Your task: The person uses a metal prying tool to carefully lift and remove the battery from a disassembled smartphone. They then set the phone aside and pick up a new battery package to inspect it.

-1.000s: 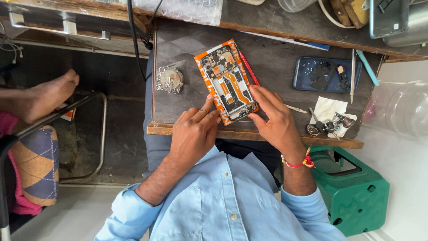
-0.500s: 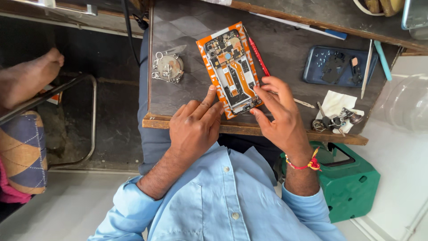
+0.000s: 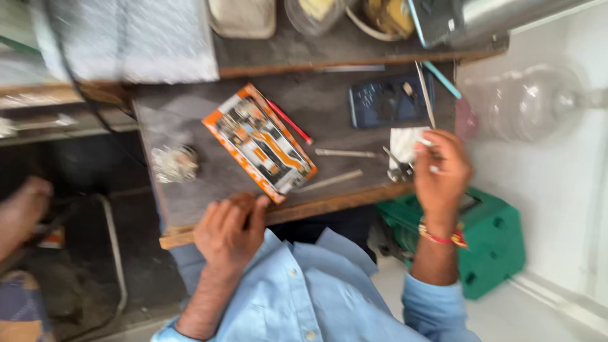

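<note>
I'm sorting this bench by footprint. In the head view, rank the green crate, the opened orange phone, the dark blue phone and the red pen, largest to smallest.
1. Green crate, though it sits lower than the bench, so its true size is unsure.
2. Opened orange phone.
3. Dark blue phone.
4. Red pen, thin and partly hidden.

One opened phone (image 3: 261, 144) with an orange frame lies on the table (image 3: 329, 104); one dark blue phone (image 3: 387, 100); one red pen (image 3: 288, 120); one white paper scrap (image 3: 405, 140); two slim metal tools (image 3: 345, 152) side by side; one green crate (image 3: 491, 244); two hands, left hand (image 3: 229, 231) and right hand (image 3: 442, 171)
</note>
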